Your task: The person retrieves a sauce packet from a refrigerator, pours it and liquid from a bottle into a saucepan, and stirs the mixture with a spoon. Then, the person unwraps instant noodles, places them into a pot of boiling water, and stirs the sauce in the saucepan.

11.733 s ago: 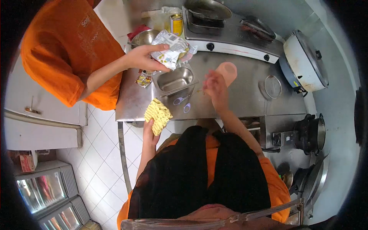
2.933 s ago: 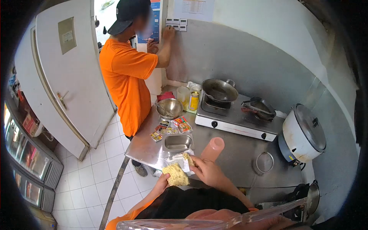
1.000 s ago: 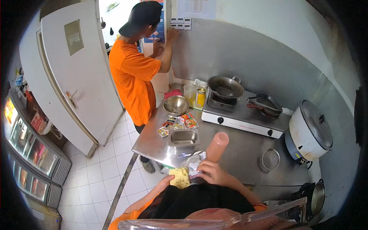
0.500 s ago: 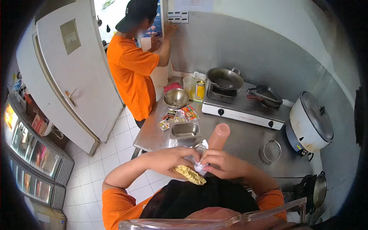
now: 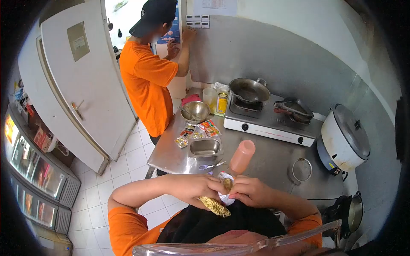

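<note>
My left hand [image 5: 197,187] is closed round a yellow block of dried noodles [image 5: 215,206], which sticks out below the fingers. Against it, my right hand [image 5: 251,190] pinches a white packet [image 5: 225,197] with more noodles showing in its opening. Both hands meet in front of my chest, at the counter's front edge. Just beyond them stands a pink bottle [image 5: 242,156]. Purple-handled scissors [image 5: 210,165] lie on the counter near a rectangular metal tray [image 5: 205,147].
Seasoning sachets [image 5: 208,128], a metal bowl [image 5: 195,112] and a yellow can [image 5: 222,103] are on the steel counter [image 5: 273,166]. A gas stove [image 5: 273,121], strainer [image 5: 302,170] and large cooker [image 5: 345,132] stand right. A co-worker [image 5: 147,81] touches wall timers.
Since a second ago, my left hand has moved over beside my right, and the noodle block has turned edge-on. Within the last half second, the packet's opening and the scissors have come into clearer view.
</note>
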The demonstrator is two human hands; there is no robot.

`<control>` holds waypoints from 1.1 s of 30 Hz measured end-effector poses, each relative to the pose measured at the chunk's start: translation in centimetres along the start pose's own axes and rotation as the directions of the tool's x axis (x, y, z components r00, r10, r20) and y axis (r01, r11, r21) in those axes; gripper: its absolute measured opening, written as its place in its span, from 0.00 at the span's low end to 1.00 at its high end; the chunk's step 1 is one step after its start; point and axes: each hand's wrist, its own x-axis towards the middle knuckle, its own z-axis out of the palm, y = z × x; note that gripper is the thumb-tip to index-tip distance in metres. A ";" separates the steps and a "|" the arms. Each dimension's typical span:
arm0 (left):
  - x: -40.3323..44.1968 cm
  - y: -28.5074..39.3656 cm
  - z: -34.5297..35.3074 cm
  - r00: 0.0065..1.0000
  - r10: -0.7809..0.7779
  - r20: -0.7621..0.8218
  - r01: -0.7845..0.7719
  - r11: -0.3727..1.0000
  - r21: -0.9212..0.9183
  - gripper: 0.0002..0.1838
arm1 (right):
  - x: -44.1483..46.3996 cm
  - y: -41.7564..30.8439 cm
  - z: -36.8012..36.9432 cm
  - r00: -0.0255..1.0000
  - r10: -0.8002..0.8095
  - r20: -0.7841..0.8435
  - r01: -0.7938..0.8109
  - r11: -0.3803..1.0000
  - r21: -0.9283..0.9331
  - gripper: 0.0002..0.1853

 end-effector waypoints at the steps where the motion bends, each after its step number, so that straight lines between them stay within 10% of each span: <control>1: -0.3 -0.1 0.2 1.000 -0.020 0.008 0.020 1.000 -0.005 0.17 | -0.3 0.0 -0.1 0.999 0.025 -0.038 -0.024 1.000 0.009 0.03; 11: -1.4 0.1 0.0 0.986 -0.032 -0.164 0.029 0.999 -0.018 0.15 | -0.4 1.1 0.8 0.974 0.052 -0.220 -0.034 0.996 0.086 0.04; 21: 1.7 -2.4 -0.4 0.998 0.062 0.016 -0.063 0.990 0.124 0.21 | -0.7 -1.3 0.1 0.825 0.473 -0.310 -0.540 0.821 -0.184 0.13; 29: 9.1 -6.1 3.3 0.930 0.216 0.297 -0.264 0.956 0.130 0.27 | -8.1 -1.4 4.3 0.427 0.569 -0.703 -0.823 0.566 -0.042 0.21; 33: 13.7 -6.7 5.3 0.949 0.312 0.048 -0.313 0.950 0.013 0.27 | -11.9 -5.7 3.7 0.080 0.550 -0.831 -0.892 0.412 0.187 0.22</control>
